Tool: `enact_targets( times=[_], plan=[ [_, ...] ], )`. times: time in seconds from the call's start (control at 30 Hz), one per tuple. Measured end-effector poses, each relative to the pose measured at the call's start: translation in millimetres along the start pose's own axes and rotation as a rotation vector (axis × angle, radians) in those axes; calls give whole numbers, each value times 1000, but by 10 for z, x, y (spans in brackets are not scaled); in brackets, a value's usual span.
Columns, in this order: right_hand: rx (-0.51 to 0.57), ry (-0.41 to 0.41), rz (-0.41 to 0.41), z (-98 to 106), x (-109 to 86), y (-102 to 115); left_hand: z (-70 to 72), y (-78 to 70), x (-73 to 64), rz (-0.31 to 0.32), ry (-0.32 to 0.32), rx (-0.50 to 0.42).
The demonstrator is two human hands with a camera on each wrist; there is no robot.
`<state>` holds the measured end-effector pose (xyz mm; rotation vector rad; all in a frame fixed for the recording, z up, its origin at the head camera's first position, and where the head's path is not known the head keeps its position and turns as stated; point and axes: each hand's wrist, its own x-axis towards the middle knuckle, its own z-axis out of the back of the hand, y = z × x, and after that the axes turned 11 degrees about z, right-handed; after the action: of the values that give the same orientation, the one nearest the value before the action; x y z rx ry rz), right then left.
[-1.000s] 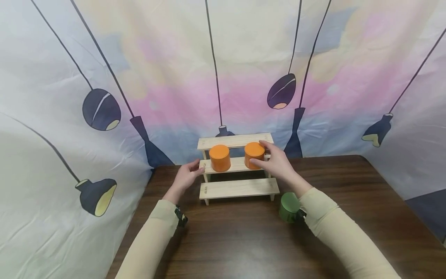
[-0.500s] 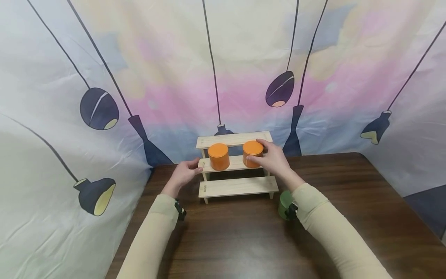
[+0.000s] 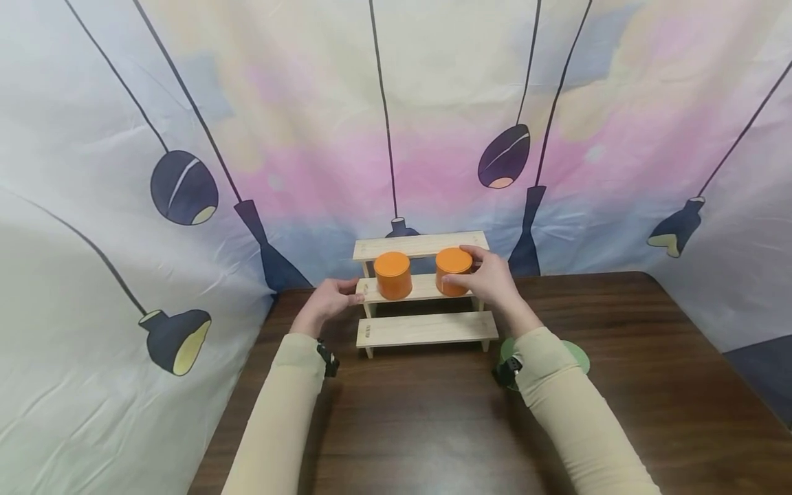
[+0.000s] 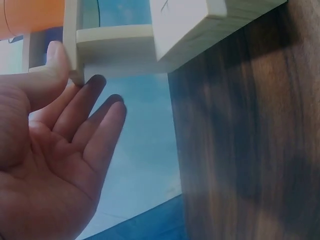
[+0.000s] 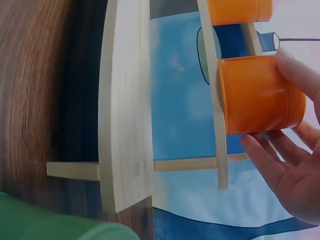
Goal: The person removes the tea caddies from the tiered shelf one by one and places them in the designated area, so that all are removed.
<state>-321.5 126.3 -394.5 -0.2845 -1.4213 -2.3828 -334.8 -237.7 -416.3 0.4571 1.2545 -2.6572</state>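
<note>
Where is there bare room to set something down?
Bare: the table between the sleeves, the bottom shelf, and the top shelf behind the orange tins. Crowded: the middle shelf, tins between left hand and right hand, and around the right sleeve, where green items show.

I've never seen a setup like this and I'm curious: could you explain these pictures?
There's no robot here: a person works bare-handed. The wide picture comes from a camera worn on the head; the close ones come from a wrist camera on each arm. On the brown table stands a three-step wooden stand, with two orange containers on its middle shelf. The right hand holds the right container; the left hand holds that shelf's left end. Something green is partly hidden by the right sleeve.
</note>
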Motion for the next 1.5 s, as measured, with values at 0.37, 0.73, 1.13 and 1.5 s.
enact_targets(
  times=[0.37,0.73,1.13,1.5],
  plan=[
    [27,11,-60,-38,-75,-71,-25,30,38,53,-4,92],
    [-195,107,-50,73,26,13,-38,-102,6,11,-14,177],
    [-248,175,6,127,91,55,-17,-344,-19,48,-56,278],
    [-217,143,5,94,109,57,0,-257,-20,5,-70,258]
  ],
)
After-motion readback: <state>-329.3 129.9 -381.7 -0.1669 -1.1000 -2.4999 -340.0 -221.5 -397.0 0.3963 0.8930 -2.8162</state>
